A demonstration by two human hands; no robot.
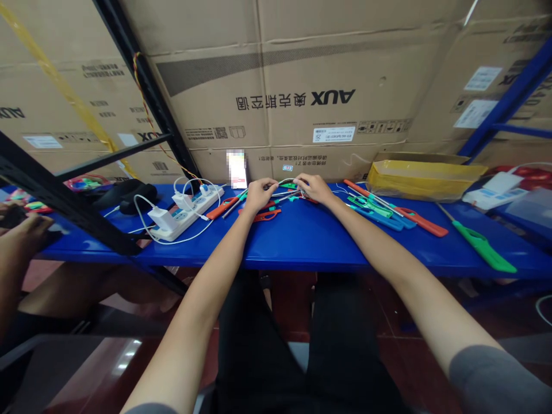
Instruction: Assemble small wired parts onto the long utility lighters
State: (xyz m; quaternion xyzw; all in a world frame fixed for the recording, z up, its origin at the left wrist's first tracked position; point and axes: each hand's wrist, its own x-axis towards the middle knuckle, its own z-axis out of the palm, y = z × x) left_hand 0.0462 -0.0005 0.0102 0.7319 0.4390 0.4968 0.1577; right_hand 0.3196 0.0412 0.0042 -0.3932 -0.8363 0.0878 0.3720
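Observation:
Both hands reach to the back of the blue table [302, 247], a short way apart. My left hand [262, 192] has its fingers closed on the left end of a thin, pale, wire-like strip [285, 180]. The fingers of my right hand [314, 187] are pinched at the strip's right end. Under and between the hands lie several long-necked lighters, among them an orange one [266, 216] and green parts [295, 198]. Another orange lighter [219, 209] is left of my left hand. Fine detail at the fingertips is too small to make out.
A lit phone [237, 170] leans against the carton wall. Left of it is a white power strip [190, 214] with plugs and cables. Rightward are blue lighters [376, 216], a green lighter [483, 246] and a yellow-taped box [422, 179]. Another person's hand [23, 233] is at far left.

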